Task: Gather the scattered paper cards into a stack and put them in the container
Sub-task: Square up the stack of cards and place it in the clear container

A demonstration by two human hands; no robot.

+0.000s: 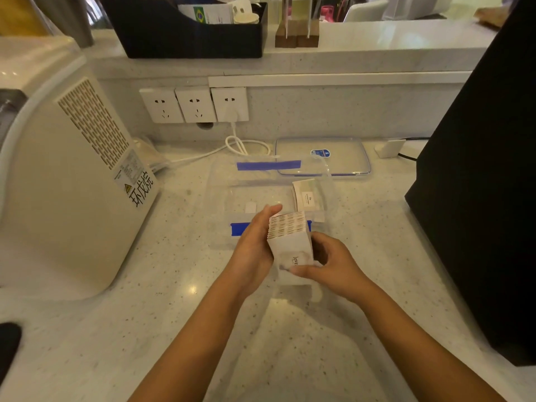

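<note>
A thick stack of white paper cards [291, 242] with red-striped top edges is held upright between both hands, just above the near rim of a clear plastic container [223, 181]. My left hand [252, 248] presses flat against the stack's left side. My right hand [333, 262] grips its right side and lower corner. The container carries blue tape strips on its far and near walls. One card [307, 195] leans inside it at the right. The stack's front card reads "love".
The container's clear lid [342, 158] lies flat behind it. A large white appliance [66, 184] stands on the left, a black box [487, 184] on the right. Wall sockets [194, 104] and a white cable [240, 145] sit at the back. A dark object [8, 346] lies near left.
</note>
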